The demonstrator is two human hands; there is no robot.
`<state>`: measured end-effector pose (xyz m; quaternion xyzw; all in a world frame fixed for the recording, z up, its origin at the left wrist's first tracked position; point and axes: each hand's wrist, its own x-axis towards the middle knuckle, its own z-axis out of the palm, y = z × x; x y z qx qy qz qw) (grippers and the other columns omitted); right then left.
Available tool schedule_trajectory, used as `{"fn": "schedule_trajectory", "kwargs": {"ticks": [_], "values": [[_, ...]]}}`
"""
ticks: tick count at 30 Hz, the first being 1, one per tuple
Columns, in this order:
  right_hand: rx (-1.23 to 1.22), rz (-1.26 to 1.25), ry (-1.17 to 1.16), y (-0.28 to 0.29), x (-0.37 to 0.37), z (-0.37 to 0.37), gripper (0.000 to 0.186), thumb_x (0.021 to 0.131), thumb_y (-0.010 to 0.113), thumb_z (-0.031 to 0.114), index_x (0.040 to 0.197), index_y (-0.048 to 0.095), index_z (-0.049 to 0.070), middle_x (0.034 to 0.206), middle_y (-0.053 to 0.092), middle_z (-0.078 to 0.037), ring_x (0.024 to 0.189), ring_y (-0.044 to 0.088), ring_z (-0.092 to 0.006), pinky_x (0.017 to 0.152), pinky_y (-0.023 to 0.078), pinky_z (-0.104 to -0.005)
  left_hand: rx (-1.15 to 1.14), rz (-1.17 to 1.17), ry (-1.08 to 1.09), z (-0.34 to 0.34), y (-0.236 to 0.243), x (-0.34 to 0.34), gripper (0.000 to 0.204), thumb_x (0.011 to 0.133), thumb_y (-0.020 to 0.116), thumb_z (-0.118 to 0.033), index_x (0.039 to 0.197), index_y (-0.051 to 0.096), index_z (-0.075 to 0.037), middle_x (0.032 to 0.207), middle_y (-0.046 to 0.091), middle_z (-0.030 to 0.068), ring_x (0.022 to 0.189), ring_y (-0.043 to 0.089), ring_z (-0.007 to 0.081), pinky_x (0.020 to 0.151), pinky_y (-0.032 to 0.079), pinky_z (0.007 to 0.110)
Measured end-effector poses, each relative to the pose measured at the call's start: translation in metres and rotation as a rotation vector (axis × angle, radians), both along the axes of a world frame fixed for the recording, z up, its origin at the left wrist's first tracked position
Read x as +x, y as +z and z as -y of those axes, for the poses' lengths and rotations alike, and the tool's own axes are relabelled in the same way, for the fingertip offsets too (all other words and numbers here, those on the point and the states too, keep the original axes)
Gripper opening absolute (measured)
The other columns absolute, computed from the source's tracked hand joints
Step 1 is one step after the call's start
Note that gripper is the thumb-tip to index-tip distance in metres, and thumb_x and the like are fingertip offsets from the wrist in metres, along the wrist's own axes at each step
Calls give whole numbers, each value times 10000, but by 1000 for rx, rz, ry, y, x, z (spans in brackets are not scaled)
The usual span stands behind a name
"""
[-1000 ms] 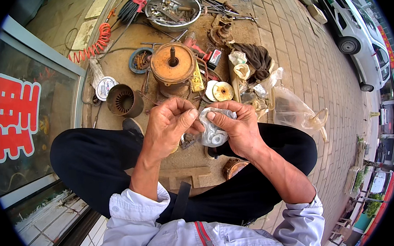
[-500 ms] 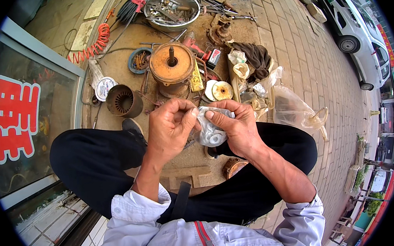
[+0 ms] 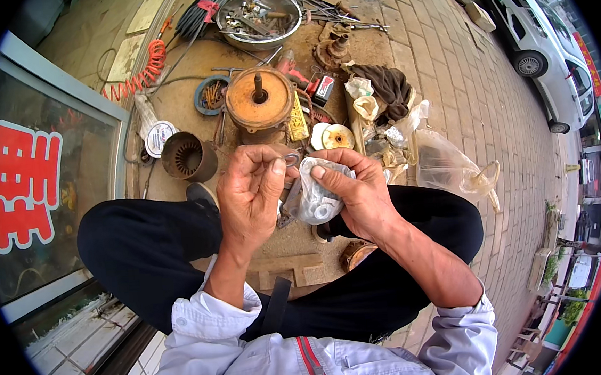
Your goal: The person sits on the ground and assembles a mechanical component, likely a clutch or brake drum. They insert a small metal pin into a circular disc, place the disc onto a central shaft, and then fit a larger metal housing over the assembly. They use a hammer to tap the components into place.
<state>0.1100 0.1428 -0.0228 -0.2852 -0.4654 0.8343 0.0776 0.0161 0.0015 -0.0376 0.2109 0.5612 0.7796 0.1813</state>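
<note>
Between the thumb and fingertips of my left hand (image 3: 250, 189) is a small ring (image 3: 291, 159), held upright just left of the bag. My right hand (image 3: 358, 187) pinches a small clear plastic bag (image 3: 317, 195) by its upper edge, thumb in front. Pale and grey ring-shaped parts show through the bag's side; its mouth is partly hidden by my fingers. Past my hands stands a rusty round motor body (image 3: 244, 97) with a shaft (image 3: 258, 86) sticking up from its top. Left of it a hollow slotted metal cylinder (image 3: 190, 157) lies tilted.
A metal basin (image 3: 296, 29) of tools sits at the far side. Around the motor are a blue-rimmed dish (image 3: 201, 105) of bolts, a red cordless tool (image 3: 288, 66), a yellow box (image 3: 297, 120) and a dark cloth (image 3: 385, 87). A glass door (image 3: 50, 100) stands left; a white car (image 3: 538, 45) is parked right.
My left hand has drawn slightly away from the bag toward the left, and the ring now shows in its fingertips. My right hand stays nearly in place with the bag.
</note>
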Motion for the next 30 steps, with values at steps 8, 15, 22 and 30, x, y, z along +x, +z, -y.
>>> {"fn": "schedule_trajectory", "kwargs": {"ticks": [8, 15, 22, 30], "values": [[-27, -7, 31, -1, 2, -1, 202, 956, 698, 46, 1132, 707, -53, 981, 740, -103, 844, 684, -120, 749, 573, -277, -124, -325, -42, -1, -13, -4, 91, 962, 668, -45, 1026, 628, 6, 985, 708, 113, 862, 705, 156, 737, 589, 307], [29, 26, 36, -7, 5, 0, 173, 953, 702, 46, 1098, 721, -47, 949, 734, -71, 826, 652, -101, 742, 546, -269, -296, -285, -113, 4, -3, 0, 92, 1012, 615, -75, 1064, 592, -3, 968, 709, 96, 824, 661, 111, 743, 551, 261], [243, -11, -132, 21, 2, -22, 89, 948, 700, 48, 1012, 717, -11, 877, 706, -32, 781, 622, -87, 722, 506, -242, -7, 89, 96, 13, -8, -22, 150, 1054, 563, -168, 1071, 580, -19, 941, 706, 120, 745, 626, 115, 696, 549, 278], [630, -1, -112, 70, -6, -145, 133, 938, 734, 107, 1004, 717, -7, 858, 679, 6, 775, 598, -75, 705, 476, -234, 105, 234, 190, 26, -12, -38, 101, 1041, 565, -135, 1064, 571, -36, 938, 701, 107, 725, 626, 118, 676, 552, 275]]}}
